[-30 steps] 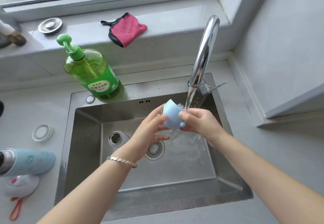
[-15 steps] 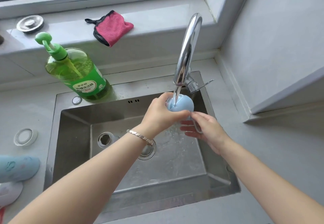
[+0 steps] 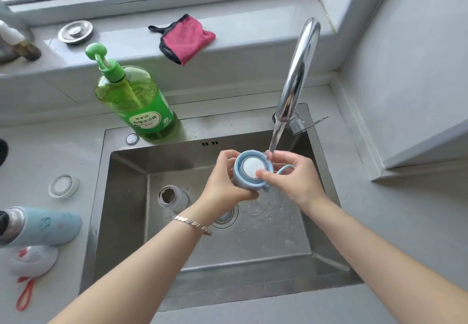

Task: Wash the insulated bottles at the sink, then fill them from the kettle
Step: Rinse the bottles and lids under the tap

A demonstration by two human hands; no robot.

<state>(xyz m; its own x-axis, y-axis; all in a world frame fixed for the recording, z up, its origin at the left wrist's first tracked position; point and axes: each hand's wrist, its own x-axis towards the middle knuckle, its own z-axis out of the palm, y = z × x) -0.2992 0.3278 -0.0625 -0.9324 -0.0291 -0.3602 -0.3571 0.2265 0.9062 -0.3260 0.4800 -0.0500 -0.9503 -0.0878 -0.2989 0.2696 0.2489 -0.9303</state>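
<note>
Hands meet over the back right of the sink [image 3: 106, 197], both forearms reaching in from its near edge. The left hand [image 3: 225, 184], with a bracelet [image 3: 192, 223] on its wrist, cups the blue cap [image 3: 240, 171] from the left and below, its fingers and thumb curled round the cap's wall. The right hand [image 3: 291, 181] grips the same cap from the right. Its thumb presses on the white disc inside, and its other fingers are curled at the far rim. The cap's open side faces up toward the camera, and a pale blue loop [image 3: 286, 169] hangs from it beside the right hand. Water [image 3: 276, 136] runs from the one tap [image 3: 298, 70] onto the right hand's fingers at the cap's far rim.

One blue bottle [image 3: 43, 226] lies on its side at the counter's left edge. One white cap [image 3: 33, 260] with a red loop sits just in front of it, and one white ring [image 3: 63, 186] lies farther back. One green soap bottle [image 3: 136, 100] stands at the sink's back left corner. On the sill are one pink cloth [image 3: 187, 38] and one metal strainer lid [image 3: 75, 32].
</note>
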